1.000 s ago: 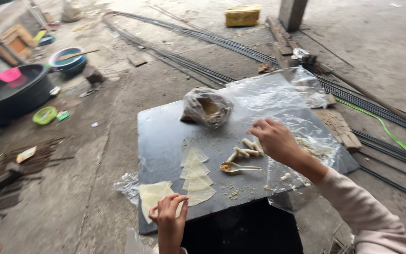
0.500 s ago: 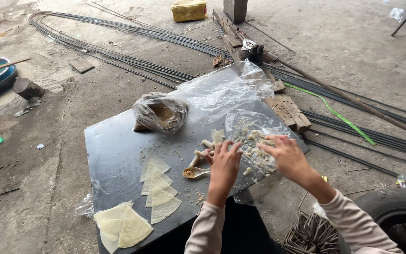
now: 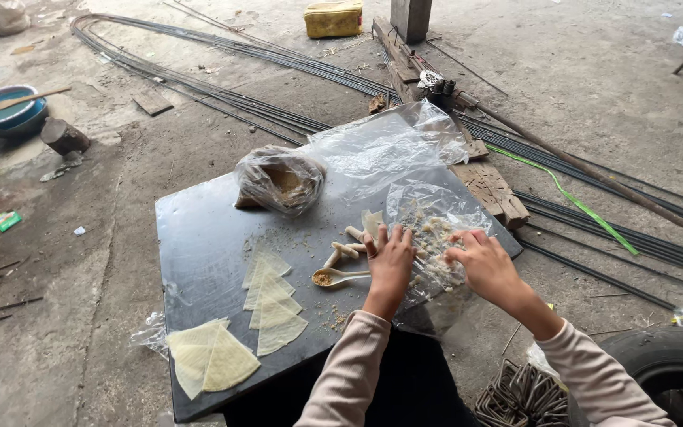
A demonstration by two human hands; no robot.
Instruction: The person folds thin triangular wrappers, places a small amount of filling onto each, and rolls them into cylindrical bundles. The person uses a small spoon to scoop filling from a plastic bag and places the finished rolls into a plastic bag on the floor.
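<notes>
Fingers [image 3: 389,241] on plastic bag [image 3: 436,229] of rolls

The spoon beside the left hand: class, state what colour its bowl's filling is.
The spoon holds a brownish-tan crumbly filling, seen in the head view, the only one.

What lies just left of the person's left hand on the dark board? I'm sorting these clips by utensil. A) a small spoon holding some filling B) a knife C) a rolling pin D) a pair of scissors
A: a small spoon with a heap of crumbly filling in its bowl lies on the dark board, its handle pointing toward the left hand, below a few rolled pieces.
</notes>
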